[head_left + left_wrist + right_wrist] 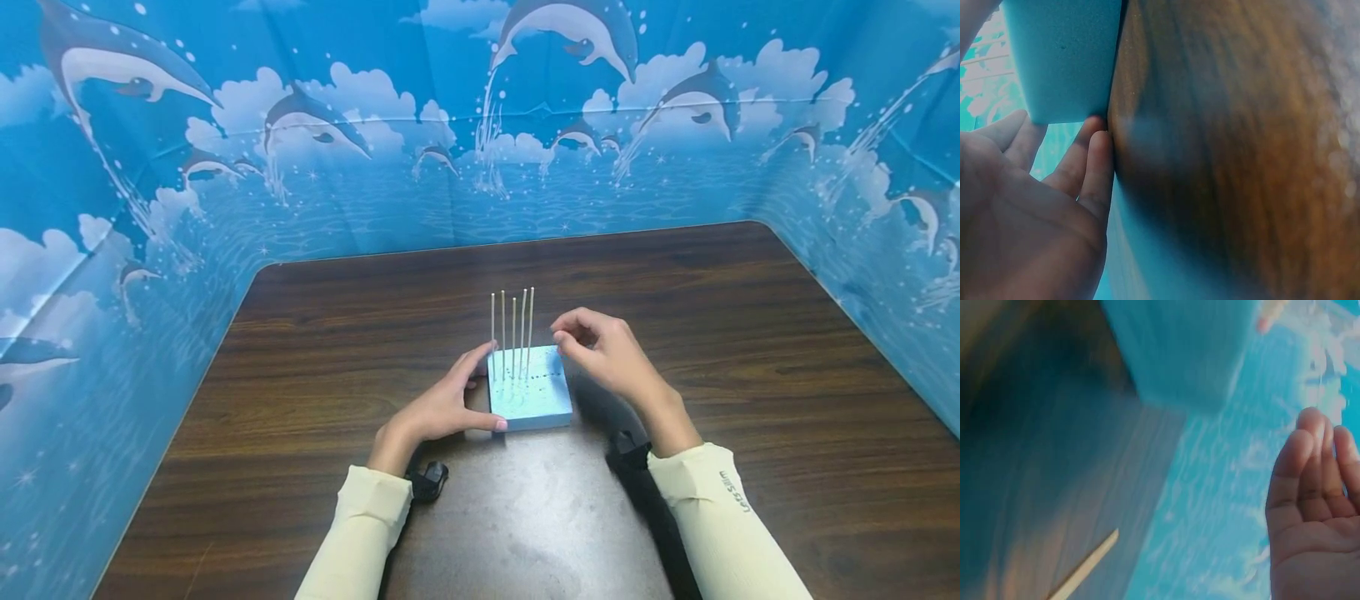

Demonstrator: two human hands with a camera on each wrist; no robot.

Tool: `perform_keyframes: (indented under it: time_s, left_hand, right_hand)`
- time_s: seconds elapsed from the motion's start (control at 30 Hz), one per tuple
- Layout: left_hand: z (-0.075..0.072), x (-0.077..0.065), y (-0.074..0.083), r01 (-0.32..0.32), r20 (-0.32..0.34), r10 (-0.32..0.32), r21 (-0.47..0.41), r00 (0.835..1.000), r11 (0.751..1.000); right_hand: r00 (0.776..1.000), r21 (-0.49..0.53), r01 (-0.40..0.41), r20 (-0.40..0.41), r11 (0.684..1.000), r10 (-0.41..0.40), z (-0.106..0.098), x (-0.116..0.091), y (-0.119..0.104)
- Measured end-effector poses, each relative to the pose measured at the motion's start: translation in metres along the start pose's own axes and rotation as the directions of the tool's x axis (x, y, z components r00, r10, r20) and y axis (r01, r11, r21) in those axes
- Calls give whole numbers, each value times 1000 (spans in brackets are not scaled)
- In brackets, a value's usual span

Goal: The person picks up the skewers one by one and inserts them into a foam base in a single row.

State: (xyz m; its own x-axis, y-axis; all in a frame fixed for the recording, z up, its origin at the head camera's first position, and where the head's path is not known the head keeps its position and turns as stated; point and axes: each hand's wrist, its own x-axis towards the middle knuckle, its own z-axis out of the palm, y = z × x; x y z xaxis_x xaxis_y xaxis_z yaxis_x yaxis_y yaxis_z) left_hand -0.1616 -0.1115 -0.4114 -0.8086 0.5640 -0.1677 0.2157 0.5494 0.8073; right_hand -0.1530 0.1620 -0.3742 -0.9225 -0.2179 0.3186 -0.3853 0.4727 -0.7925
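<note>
A light-blue foam block lies on the brown table, with several thin wooden sticks standing upright in its left part. My left hand grips the block from the left, thumb at the front edge and index finger at the far corner. In the left wrist view, its other fingers are at the block's end, low by the tabletop. My right hand hovers beside the far right corner, thumb and index finger close together. Nothing shows between them. The right wrist view has its fingers fairly straight, apart from the block.
One wooden stick appears low in the right wrist view; whether it lies on the table cannot be told. Small holes mark the block's top. A blue dolphin-print curtain surrounds the wood-grain table at the back and sides.
</note>
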Motion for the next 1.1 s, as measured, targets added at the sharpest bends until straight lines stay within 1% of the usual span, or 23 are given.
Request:
perform_keyframes:
  time_s: [0.07, 0.13, 0.2, 0.3, 0.5, 0.6, 0.67, 0.77, 0.87, 1.0, 1.1]
  left_hand:
    - [0, 0, 0, 0, 1, 0, 2, 1000, 1000]
    - [0, 0, 0, 6, 3, -6, 5, 1000, 1000]
    - [0, 0, 1, 13, 5, -13, 7, 1000, 1000]
    - [1, -1, 2, 23, 6, -23, 9, 1000, 1000]
    - [1, 0, 2, 16, 1, -16, 13, 1000, 1000]
    - [0, -1, 1, 17, -1, -17, 16, 1000, 1000]
    - [0, -1, 0, 14, -1, -14, 12, 1000, 1000]
    - [0, 0, 0, 11, -1, -11, 6, 1000, 1000]
    - [0, 1, 0, 9, 3, -9, 6, 1000, 1000]
    - [1, 1, 1, 13, 6, -14, 12, 1000, 1000]
    - [1, 0, 1, 17, 1, -17, 14, 1000, 1000]
  right_hand:
    - [998, 2, -64, -26, 998, 64, -11, -2, 7]
    - [992, -18, -117, -54, 993, 116, -22, -5, 16]
    - [985, -41, -154, -88, 987, 150, -31, -8, 27]
    - [973, -71, -197, -135, 978, 187, -42, -15, 41]
    - [940, -50, -283, -211, 958, 267, -54, -28, 59]
    - [927, -41, -308, -238, 950, 290, -59, -33, 66]
    - [923, -40, -314, -248, 949, 295, -63, -35, 71]
    - [918, -59, -331, -253, 942, 307, -67, -39, 77]
    - [914, -129, -362, -246, 923, 324, -72, -44, 81]
    - [916, -250, -392, -199, 885, 349, -77, -50, 84]
    - [918, -287, -395, -154, 873, 365, -79, -53, 87]
